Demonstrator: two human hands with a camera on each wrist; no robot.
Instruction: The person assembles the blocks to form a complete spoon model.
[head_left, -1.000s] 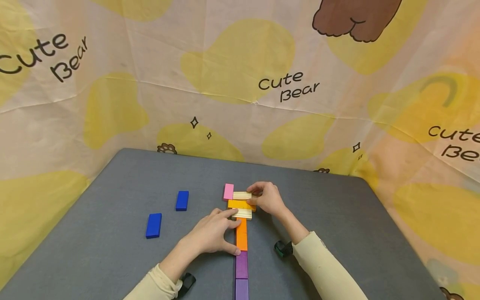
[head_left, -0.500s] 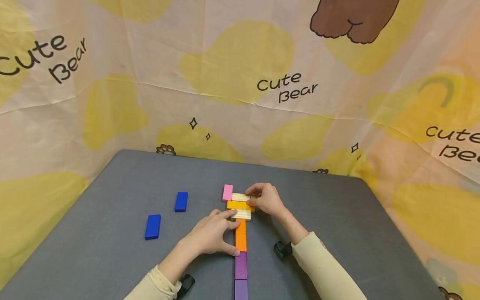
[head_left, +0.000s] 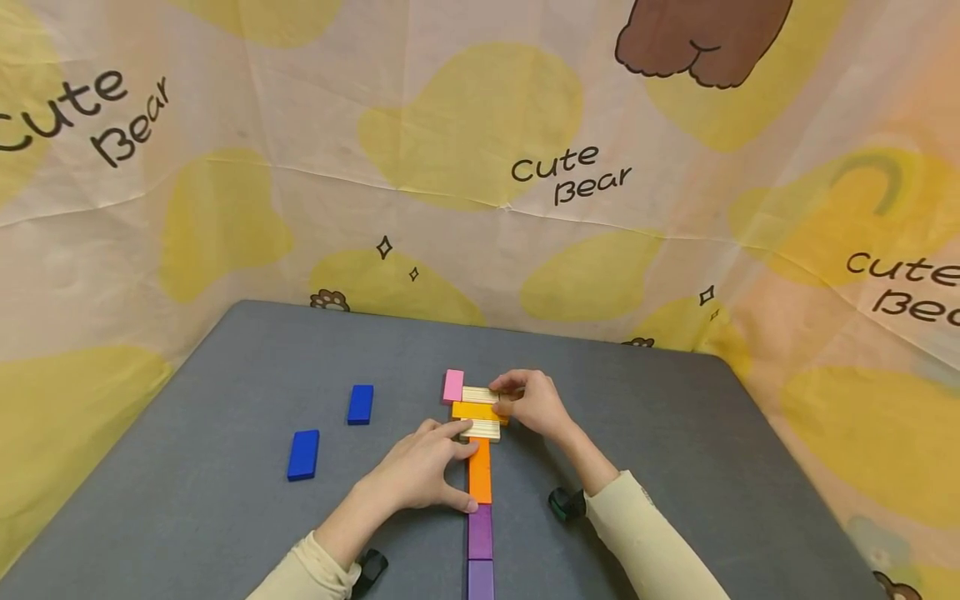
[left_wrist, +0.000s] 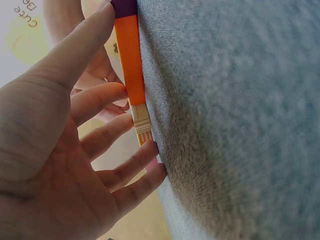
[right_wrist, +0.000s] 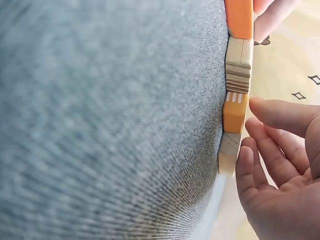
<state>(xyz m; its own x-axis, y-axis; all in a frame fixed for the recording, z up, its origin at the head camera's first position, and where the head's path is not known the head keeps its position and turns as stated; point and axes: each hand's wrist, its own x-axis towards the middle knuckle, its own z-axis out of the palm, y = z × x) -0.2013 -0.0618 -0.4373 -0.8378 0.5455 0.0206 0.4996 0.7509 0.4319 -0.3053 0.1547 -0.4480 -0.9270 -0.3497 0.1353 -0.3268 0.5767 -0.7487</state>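
Observation:
A row of flat wooden blocks runs away from me along the table. My left hand (head_left: 416, 473) lies along the row's left side. Its thumb touches near the seam between the orange block (head_left: 481, 477) and the purple block (head_left: 480, 532); its fingertips reach the nearer plain ribbed block (head_left: 483, 430). My right hand (head_left: 536, 405) is at the right ends of the yellow-orange block (head_left: 474, 411) and the farther plain ribbed block (head_left: 478, 395), thumb and fingertips against or very close to them. A pink block (head_left: 453, 386) stands at the far left end.
Two blue blocks (head_left: 303, 455) lie apart on the left of the grey table (head_left: 660, 467). A lighter violet block (head_left: 481, 580) continues the row towards me. Behind the table hangs a patterned cloth (head_left: 450, 125).
The view shifts very slightly. Both hands and all the blocks keep the same places relative to one another.

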